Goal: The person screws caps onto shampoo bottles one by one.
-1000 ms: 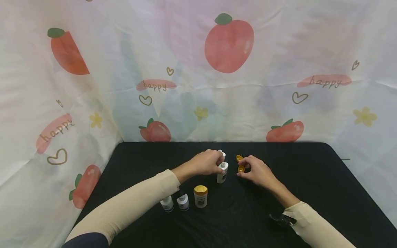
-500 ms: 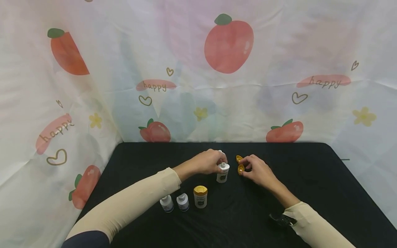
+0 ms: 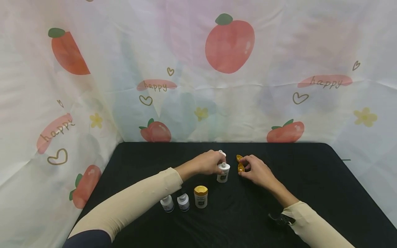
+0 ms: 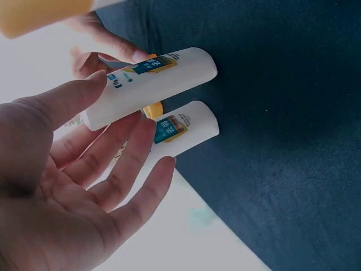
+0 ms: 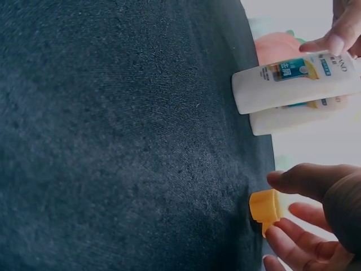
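Note:
My left hand point(image 3: 208, 162) pinches a white shampoo bottle point(image 3: 223, 175) between thumb and fingers. That bottle has a bare neck and stands upright on the black table. Just behind it, a second white shampoo bottle point(image 4: 197, 124) is partly covered by the left hand in the head view. My right hand point(image 3: 258, 171) is curved around a yellow cap point(image 5: 263, 206), with the thumb apart from it in the right wrist view. Another yellow cap point(image 3: 239, 157) lies just behind that one.
Nearer to me stands a white bottle with a gold cap point(image 3: 201, 198). To its left are two small white bottles point(image 3: 183, 203) point(image 3: 168, 204), close to my left sleeve point(image 3: 139, 199). A printed curtain point(image 3: 192, 69) hangs behind the black table point(image 3: 242, 220).
The bottle in my left hand has shifted slightly to the right. My right hand stays around the nearer cap with only small finger movement.

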The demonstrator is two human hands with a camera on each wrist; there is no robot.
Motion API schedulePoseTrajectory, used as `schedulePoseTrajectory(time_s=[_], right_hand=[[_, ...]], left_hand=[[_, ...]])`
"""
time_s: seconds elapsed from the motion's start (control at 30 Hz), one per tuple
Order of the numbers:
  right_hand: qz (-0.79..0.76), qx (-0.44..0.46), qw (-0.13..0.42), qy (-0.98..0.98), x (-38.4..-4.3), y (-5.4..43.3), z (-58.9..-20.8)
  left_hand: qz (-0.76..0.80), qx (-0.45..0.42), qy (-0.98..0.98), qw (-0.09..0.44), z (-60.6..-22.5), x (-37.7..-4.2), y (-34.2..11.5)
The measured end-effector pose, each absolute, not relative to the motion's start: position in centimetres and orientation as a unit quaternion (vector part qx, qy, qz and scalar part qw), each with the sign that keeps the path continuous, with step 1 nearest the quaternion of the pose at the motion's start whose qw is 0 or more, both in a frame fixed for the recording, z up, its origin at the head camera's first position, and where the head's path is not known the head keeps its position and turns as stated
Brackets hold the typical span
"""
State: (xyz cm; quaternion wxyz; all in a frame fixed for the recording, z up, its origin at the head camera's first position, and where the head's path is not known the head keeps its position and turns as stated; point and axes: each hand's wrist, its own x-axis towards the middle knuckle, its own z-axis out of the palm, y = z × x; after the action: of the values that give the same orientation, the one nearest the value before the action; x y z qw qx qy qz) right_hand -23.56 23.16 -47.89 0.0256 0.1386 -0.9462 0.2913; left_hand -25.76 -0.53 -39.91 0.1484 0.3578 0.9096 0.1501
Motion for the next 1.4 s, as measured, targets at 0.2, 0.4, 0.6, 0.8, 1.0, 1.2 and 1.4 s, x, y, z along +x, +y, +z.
schedulePoseTrajectory(time_s=[0.2,0.4,0.6,0.8,1.0,1.2,1.4], right_hand=[[0.276,0.107,0.017,-0.955,-23.9,22.9,-48.1],[0.274,0.101,0.022,-0.956,-24.0,22.7,-48.1],[0.269,0.1,0.018,-0.958,-24.0,22.6,-48.1],[0.263,0.103,0.014,-0.959,-23.9,22.5,-48.1],[0.26,0.101,0.023,-0.96,-24.1,22.5,-48.3],[0.258,0.091,0.021,-0.962,-24.2,22.5,-48.3],[0.257,0.087,0.016,-0.962,-24.3,22.5,-48.2]], left_hand=[[0.134,0.343,0.92,0.136,-39.7,-25.7,-0.7],[0.138,0.348,0.919,0.125,-39.2,-25.7,-1.2],[0.157,0.36,0.911,0.125,-38.5,-25.8,-1.6],[0.186,0.371,0.902,0.123,-38.3,-25.7,-2.4],[0.213,0.373,0.897,0.102,-38.3,-25.7,-3.3],[0.276,0.363,0.885,0.089,-38.1,-25.7,-4.3],[0.339,0.34,0.873,0.087,-37.8,-25.6,-5.2]])
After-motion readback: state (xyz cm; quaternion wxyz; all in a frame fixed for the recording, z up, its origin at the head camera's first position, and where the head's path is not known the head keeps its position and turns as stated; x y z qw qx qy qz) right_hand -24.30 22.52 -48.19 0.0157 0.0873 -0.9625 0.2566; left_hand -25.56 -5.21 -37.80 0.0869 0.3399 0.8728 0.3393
